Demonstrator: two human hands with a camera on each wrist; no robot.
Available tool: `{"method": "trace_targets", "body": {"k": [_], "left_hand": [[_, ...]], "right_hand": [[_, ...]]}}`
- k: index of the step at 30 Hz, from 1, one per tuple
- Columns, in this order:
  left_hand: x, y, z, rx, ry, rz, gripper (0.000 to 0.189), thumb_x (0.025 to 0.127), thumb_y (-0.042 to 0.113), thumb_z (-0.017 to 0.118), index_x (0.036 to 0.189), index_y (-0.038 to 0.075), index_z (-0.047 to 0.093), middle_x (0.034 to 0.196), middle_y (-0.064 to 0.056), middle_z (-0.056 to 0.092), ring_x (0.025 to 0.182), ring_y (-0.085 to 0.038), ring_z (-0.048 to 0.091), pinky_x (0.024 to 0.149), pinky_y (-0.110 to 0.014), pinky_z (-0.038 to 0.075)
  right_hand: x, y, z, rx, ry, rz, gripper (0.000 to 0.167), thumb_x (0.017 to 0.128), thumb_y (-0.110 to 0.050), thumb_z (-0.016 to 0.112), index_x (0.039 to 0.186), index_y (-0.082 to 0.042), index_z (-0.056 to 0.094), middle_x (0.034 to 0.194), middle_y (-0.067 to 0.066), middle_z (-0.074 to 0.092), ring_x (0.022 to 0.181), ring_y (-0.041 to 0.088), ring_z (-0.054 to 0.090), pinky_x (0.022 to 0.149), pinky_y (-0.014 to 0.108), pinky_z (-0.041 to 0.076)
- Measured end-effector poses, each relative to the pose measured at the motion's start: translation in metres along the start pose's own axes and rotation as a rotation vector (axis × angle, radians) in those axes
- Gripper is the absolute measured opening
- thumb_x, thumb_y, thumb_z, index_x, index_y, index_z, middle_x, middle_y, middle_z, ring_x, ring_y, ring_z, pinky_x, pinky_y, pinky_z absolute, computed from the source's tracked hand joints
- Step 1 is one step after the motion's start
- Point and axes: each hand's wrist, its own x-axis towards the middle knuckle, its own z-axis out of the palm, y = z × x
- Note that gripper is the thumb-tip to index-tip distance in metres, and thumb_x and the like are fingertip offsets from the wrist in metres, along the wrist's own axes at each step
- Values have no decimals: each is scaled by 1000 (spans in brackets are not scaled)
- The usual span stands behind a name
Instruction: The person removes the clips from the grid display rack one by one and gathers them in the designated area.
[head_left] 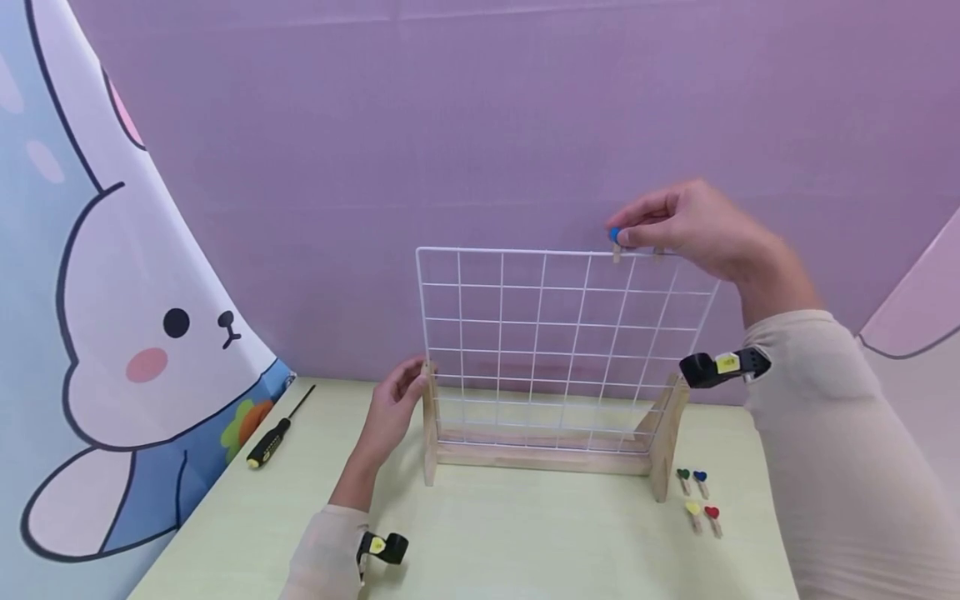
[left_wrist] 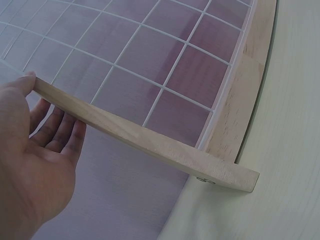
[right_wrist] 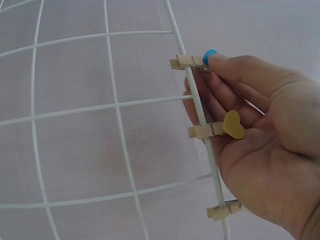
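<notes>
A white wire grid panel (head_left: 558, 321) stands upright in a wooden stand (head_left: 543, 458). My left hand (head_left: 393, 404) holds the upper end of the stand's left wooden post (left_wrist: 135, 132), thumb on one side and fingers on the other. At the grid's top rail, my right hand (head_left: 701, 229) pinches a small wooden clothespin (right_wrist: 186, 61) with a blue top between thumb and fingers. Its jaws straddle the rail. Beside it on the same rail sit a clothespin with a golden-yellow heart (right_wrist: 233, 125) and another clothespin (right_wrist: 223, 210), its top hidden by the palm.
Several heart clothespins lie on the table right of the stand: green (head_left: 683, 474), dark blue (head_left: 701, 477), yellow (head_left: 693, 508) and red (head_left: 712, 514). A black and yellow screwdriver (head_left: 272, 442) lies at the left. Behind the table hangs a purple cloth (head_left: 337, 167).
</notes>
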Motion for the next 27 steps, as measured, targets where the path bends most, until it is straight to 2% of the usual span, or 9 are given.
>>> {"method": "trace_targets", "body": {"k": [8, 19, 27], "left_hand": [[0, -1, -1, 7, 0, 6, 43, 107, 24, 57, 146, 5, 54, 137, -19, 64, 115, -2, 62, 102, -12, 50], [-1, 2, -2, -11, 3, 1, 44, 106, 22, 58, 145, 3, 53, 137, -20, 65, 115, -3, 63, 102, -13, 50], [-1, 0, -2, 6, -4, 6, 46, 107, 24, 58, 146, 0, 51, 138, -20, 64, 116, -2, 63, 102, -12, 49]], "right_hand": [[-2, 3, 6, 27, 85, -31, 20, 92, -23, 80, 111, -20, 81, 91, -15, 78, 91, 6, 67, 72, 25, 54], [-6, 2, 10, 98, 139, -1, 18, 92, -20, 80, 110, -18, 81, 88, -13, 77, 81, 7, 65, 68, 26, 54], [-9, -4, 6, 193, 183, 17, 20, 92, -20, 80, 112, -17, 80, 90, -14, 77, 85, 8, 61, 66, 22, 52]]}}
